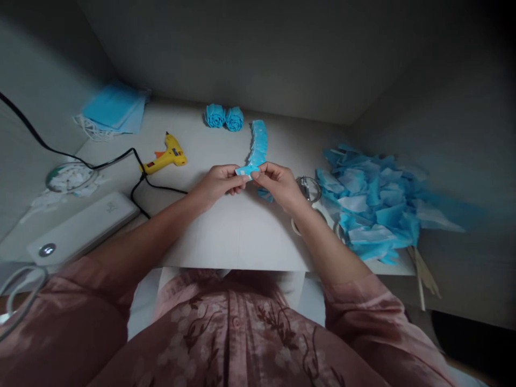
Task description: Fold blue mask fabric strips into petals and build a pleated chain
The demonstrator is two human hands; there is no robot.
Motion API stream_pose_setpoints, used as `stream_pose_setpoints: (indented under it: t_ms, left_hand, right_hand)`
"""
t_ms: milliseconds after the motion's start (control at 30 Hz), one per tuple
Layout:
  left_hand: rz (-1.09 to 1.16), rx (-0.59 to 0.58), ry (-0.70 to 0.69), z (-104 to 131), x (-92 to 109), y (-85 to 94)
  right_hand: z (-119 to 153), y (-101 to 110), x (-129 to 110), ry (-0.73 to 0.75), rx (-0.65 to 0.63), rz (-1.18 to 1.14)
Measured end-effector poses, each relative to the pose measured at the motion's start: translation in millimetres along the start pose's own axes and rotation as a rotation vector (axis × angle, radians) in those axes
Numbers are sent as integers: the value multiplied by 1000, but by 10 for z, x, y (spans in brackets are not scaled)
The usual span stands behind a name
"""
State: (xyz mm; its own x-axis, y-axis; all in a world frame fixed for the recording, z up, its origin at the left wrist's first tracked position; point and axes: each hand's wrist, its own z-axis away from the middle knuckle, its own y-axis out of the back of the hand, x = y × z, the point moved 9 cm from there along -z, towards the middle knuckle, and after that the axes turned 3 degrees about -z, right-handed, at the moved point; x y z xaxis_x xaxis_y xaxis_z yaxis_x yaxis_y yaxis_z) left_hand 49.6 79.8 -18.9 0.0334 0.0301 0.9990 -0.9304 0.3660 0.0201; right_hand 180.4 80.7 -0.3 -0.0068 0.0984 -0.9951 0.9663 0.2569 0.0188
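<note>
Between my two hands is a small blue fabric piece (244, 171) with a pale patch on it. My left hand (220, 184) pinches its left end, and my right hand (280, 184) pinches its right end. Just beyond my fingers, a curved row of overlapping blue fabric pieces (259, 141) lies on the table. Its near end meets the held piece in view, and I cannot tell whether they touch. Another blue bit (265, 194) shows partly under my right hand. Two rolled blue fabric roses (224, 117) sit farther back.
A yellow glue gun (172, 152) with a black cord lies left. Behind it are stacked blue face masks (115, 109). White scraps (72, 177) and a white box-shaped device (84, 228) stand at far left. Right are a heap of blue fabric pieces (374, 193), tape rolls and thin sticks (421, 274).
</note>
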Motion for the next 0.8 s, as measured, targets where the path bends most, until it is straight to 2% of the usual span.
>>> stream_pose_setpoints:
  t_ms: [300,433,533,600,667,733,800]
  left_hand:
    - [45,10,22,-9,24,42]
    - [27,-29,21,-1,34,13]
    - [47,-12,10,-4,48,24]
    - [75,42,4,-12,65,70]
    - [64,173,-44,-6,130,185]
    - [-30,349,-153,50,267,321]
    - [-189,448,-259,126,408,351]
  right_hand:
    - [39,-5,10,-119,-69,-55]
    - [32,15,-9,-93,-70,-11]
    - [23,17,-9,-77,-58,4]
    - [15,27,0,-67,-32,6]
    - [6,57,6,-47,16,8]
    - [2,91,6,-20,69,20]
    - [4,109,2,6,108,50]
